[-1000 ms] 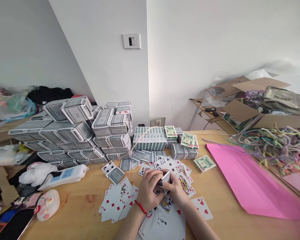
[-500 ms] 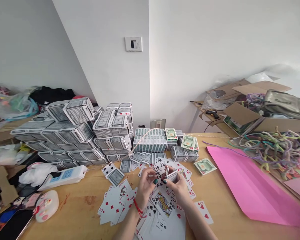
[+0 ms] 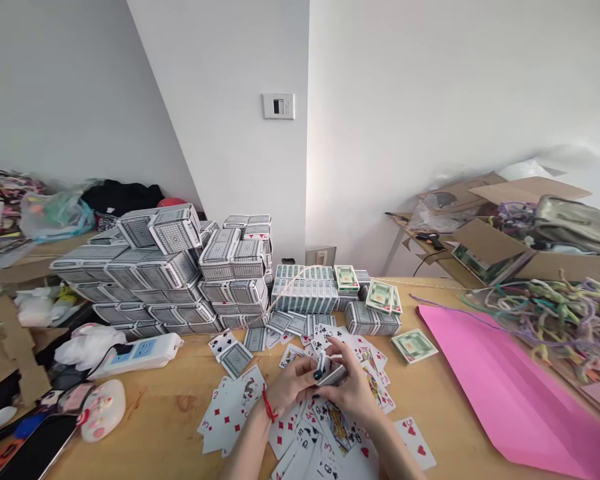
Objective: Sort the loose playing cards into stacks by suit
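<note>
My left hand (image 3: 296, 383), with a red string on the wrist, pinches the left side of a small bundle of playing cards (image 3: 332, 372). The fingers of my right hand (image 3: 351, 387) wrap round the right side of that bundle. Beneath both hands, loose cards lie face up, among them a large queen or king card (image 3: 336, 427) that I cannot tell apart. Another spread of red-suited cards (image 3: 230, 410) lies to the left. A five of hearts (image 3: 414, 440) is right of my right forearm.
Stacked card bundles (image 3: 165, 267) stand at the back left. Green card boxes (image 3: 414, 345) and a row of packs (image 3: 305, 288) are behind my hands. Pink paper (image 3: 500, 380), tangled yarn (image 3: 570, 327), a power strip (image 3: 143, 353) and a phone (image 3: 43, 447) flank them.
My left hand has come in from the left and now touches the card bundle, which has turned in my right hand. The whole view has shifted slightly.
</note>
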`<state>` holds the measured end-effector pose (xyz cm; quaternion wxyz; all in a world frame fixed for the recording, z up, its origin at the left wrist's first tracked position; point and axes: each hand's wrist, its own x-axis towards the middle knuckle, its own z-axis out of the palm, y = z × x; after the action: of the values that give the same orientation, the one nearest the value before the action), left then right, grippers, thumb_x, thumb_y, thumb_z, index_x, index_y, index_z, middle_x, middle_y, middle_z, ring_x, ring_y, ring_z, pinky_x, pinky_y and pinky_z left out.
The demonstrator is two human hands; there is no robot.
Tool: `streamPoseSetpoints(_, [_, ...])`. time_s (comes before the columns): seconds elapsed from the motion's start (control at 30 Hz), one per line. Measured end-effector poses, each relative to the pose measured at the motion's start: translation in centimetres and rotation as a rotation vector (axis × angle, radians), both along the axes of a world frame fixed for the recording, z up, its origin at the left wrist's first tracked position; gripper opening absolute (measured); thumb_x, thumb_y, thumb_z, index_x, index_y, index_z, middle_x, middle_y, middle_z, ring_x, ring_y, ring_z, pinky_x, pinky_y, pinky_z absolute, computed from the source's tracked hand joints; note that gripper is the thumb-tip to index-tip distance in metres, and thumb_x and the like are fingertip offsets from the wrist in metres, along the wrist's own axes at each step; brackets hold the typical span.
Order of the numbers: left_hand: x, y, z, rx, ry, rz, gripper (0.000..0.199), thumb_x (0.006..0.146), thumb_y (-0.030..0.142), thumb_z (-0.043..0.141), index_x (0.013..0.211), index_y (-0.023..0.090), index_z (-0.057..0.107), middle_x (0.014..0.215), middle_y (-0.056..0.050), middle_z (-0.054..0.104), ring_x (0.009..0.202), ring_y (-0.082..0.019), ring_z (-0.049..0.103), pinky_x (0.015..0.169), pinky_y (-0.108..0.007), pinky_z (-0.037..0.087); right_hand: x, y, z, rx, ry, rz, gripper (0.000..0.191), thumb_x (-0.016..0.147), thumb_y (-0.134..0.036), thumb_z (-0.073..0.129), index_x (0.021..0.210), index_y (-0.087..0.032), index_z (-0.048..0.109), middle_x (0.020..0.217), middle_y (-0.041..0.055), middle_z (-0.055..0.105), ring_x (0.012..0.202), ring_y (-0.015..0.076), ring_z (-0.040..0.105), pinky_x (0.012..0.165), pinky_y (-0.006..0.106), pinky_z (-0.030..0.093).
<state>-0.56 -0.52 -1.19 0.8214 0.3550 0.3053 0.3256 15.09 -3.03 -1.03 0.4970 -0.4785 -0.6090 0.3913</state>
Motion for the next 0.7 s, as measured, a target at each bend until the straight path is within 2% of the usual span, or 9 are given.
streamPoseSetpoints(0.07, [0.0,0.1,-0.1,-0.01,-0.022,0.021,0.031,0.057,0.03,0.077,0.066,0.014,0.053,0.066,0.003,0.05,0.058,-0.008,0.049,0.06,-0.02,0.039,0.2,0.5,0.0,0.039,-0.073,-0.052,0.077,0.051,-0.032,0.078,0.119,-0.026,0.043,0.099,0.0049,0.051,0.086,0.0219,0.053,0.072,0.033,0.047])
streamPoseSetpoints(0.17, [-0.1,0.2,0.0,-0.001,-0.043,0.058,0.03,0.056,0.028,0.078,0.065,0.014,0.053,0.065,0.003,0.052,0.06,-0.008,0.051,0.064,-0.02,0.04,0.4,1.1,-0.2,-0.002,-0.126,-0.11,0.073,0.05,-0.036,0.077,0.115,-0.023,0.046,0.096,0.0057,0.051,0.072,0.0192,0.052,0.061,0.031,0.046])
streamPoseSetpoints(0.3, [0.0,0.2,0.1,0.013,-0.049,0.092,0.028,0.056,0.025,0.078,0.065,0.013,0.054,0.063,0.003,0.054,0.06,-0.008,0.053,0.064,-0.02,0.041,0.6,1.8,-0.5,-0.108,-0.101,-0.014,0.063,0.051,-0.034,0.077,0.107,-0.022,0.05,0.089,0.0023,0.052,0.062,0.0139,0.05,0.057,0.028,0.044])
streamPoseSetpoints(0.5, [0.4,0.3,0.0,0.023,-0.029,0.168,0.027,0.055,0.024,0.079,0.065,0.013,0.056,0.064,0.003,0.057,0.06,-0.008,0.054,0.063,-0.02,0.042,0.8,2.6,-0.3,-0.243,0.07,0.085,0.059,0.048,-0.028,0.078,0.102,-0.019,0.054,0.076,-0.0009,0.055,0.057,0.0124,0.049,0.053,0.025,0.042])
streamPoseSetpoints(0.6, [0.4,0.3,-0.1,0.036,-0.021,0.2,0.028,0.054,0.023,0.079,0.066,0.013,0.057,0.067,0.001,0.06,0.065,-0.01,0.057,0.067,-0.022,0.043,0.8,2.8,-0.1,-0.295,0.269,0.107,0.054,0.055,-0.029,0.074,0.104,-0.019,0.054,0.067,-0.0024,0.054,0.06,0.0145,0.052,0.058,0.027,0.044])
streamPoseSetpoints(0.7, [0.3,0.3,-0.3,0.104,0.044,0.227,0.03,0.05,0.023,0.081,0.065,0.012,0.057,0.07,0.0,0.061,0.067,-0.013,0.058,0.065,-0.023,0.043,0.5,2.7,-0.3,-0.282,0.475,0.106,0.052,0.061,-0.03,0.071,0.109,-0.021,0.053,0.077,0.0006,0.056,0.069,0.0163,0.054,0.064,0.029,0.045])
